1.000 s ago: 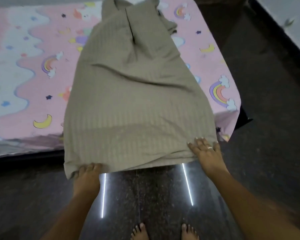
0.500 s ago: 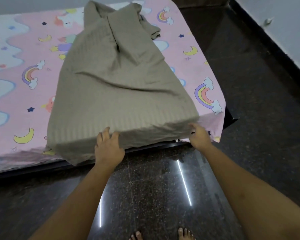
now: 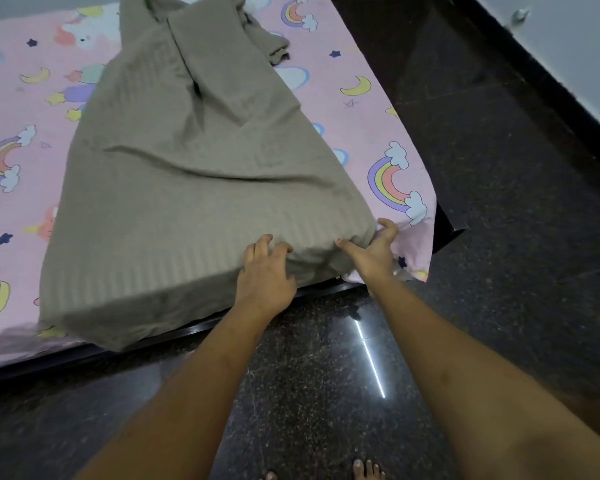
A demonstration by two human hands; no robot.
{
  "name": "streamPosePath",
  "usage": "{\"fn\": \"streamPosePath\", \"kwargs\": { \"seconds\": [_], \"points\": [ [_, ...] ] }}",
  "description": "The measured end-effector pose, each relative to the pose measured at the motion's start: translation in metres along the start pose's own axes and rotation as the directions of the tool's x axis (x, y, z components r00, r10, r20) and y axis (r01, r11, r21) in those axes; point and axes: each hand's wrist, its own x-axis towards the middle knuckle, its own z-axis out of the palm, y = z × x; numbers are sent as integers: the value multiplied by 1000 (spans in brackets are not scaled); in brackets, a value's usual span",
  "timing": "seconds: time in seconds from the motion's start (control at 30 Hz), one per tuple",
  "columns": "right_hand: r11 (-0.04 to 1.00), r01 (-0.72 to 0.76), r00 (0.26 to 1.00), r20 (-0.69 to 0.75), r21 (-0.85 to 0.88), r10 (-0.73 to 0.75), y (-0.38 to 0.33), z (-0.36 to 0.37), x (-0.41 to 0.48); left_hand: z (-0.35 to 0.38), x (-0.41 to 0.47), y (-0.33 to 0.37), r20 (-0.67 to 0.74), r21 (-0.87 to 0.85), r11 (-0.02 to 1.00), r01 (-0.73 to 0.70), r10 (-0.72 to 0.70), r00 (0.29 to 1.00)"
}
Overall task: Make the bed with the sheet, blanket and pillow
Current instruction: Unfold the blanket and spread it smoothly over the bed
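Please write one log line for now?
left hand: grips beige striped blanket | right hand: touches its corner | under it: pink rainbow sheet

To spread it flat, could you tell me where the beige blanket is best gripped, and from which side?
I'd take the blanket by its near hem, at the two corners, coming from the floor side. That hem overhangs the sheet's edge, so fingers can slip under; the far end is bunched. The left hand curls into the hem, the right hand cups the right corner.
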Motion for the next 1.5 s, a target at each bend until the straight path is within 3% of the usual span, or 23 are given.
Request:
{"fn": "streamPosePath", "kwargs": {
  "seconds": [0.13, 0.33, 0.53, 0.7, 0.87, 1.03, 1.17, 1.33, 1.4, 1.5],
  "points": [
    [1000, 8, 1000, 14, -9, -7, -3, 3, 7, 12, 13, 15, 9, 19, 1000, -11, 11, 1000],
    [999, 16, 978, 210, -29, -10, -9, -5, 15, 30, 21, 43, -38, -3, 1000, -7, 7, 999],
    [977, 211, 927, 325, -33, -189, -35, -24, 11, 35, 21, 76, -169, -2, 1000, -4, 4, 986],
    [944, 310, 876, 352, 117, -331, -44, -63, 6, 35, 8, 99, -330, 5, 989, -145, 138, 934],
    [917, 349, 897, 214, 194, -387, -11, -131, 1, 54, -6, 121, -244, 53, 962, -267, 272, 931],
    [966, 175, 965, 230, -192, -129, 42, -158, 12, 78, -1, 118, -9, 55, 974, -221, 222, 975],
    [981, 27, 988, 153, -191, 2, 31, -137, 32, 76, 8, 111, 12, 57, 985, -160, 160, 987],
    [977, 26, 997, 79, -212, -9, -7, -110, 49, 71, 16, 102, 36, 7, 999, -39, 39, 999],
    [948, 61, 997, 70, -312, -41, -17, -102, 55, 69, 18, 99, 24, -28, 999, -22, 23, 999],
    [933, 90, 993, -41, -348, -111, -29, -109, 66, 67, 19, 93, -2, -102, 995, -2, 2, 1000]
  ]
}}
